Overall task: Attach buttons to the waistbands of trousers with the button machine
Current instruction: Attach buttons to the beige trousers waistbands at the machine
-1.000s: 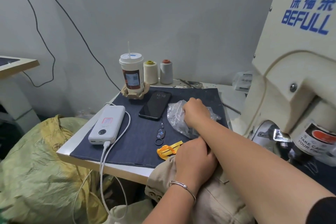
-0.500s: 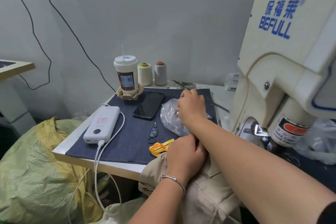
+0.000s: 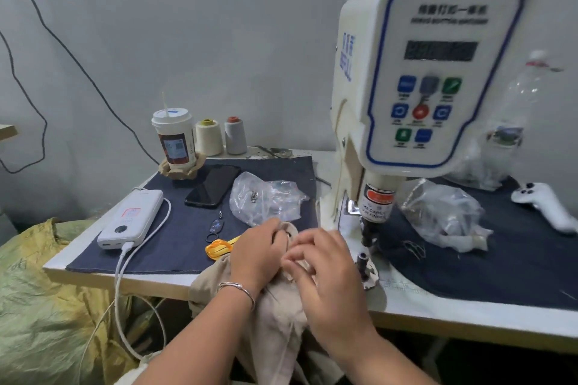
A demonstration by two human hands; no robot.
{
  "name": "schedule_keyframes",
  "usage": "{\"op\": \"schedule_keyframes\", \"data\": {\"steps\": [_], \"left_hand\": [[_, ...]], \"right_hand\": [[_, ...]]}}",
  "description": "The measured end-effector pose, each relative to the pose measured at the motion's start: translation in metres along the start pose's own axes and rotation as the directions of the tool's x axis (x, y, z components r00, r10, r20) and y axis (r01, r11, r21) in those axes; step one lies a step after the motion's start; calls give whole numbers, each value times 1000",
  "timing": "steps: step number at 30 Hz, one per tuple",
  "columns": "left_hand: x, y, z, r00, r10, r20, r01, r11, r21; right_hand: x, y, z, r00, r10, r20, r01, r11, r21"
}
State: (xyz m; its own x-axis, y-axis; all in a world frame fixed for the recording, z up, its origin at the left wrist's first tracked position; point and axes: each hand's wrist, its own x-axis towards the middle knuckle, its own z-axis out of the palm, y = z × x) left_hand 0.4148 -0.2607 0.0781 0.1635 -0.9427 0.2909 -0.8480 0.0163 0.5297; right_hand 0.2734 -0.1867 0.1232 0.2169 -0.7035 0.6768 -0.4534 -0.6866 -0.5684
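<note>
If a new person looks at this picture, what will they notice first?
The big cream button machine with its blue-edged control panel stands at the right. Below it, at the table edge, the left hand and right hand work on beige trousers.

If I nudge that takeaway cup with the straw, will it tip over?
Probably yes: the cup is tall and narrow. Its crumpled brown paper base may steady it a little. How full it is cannot be seen, so its weight is uncertain.
</note>
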Motion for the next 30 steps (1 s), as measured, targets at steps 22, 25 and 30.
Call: {"op": "schedule_keyframes", "data": {"steps": [22, 25, 30], "left_hand": [[1, 1, 6, 997, -42, -69, 39, 998, -46], [0, 0, 5, 997, -31, -69, 29, 999, -41], [0, 1, 6, 997, -24, -77, 21, 999, -41]], "right_hand": [[-1, 82, -65, 955, 291, -50, -295, 951, -89], [0, 82, -66, 959, 282, -43, -285, 952, -111], [0, 83, -69, 968, 248, -35, -251, 958, -142]]}}
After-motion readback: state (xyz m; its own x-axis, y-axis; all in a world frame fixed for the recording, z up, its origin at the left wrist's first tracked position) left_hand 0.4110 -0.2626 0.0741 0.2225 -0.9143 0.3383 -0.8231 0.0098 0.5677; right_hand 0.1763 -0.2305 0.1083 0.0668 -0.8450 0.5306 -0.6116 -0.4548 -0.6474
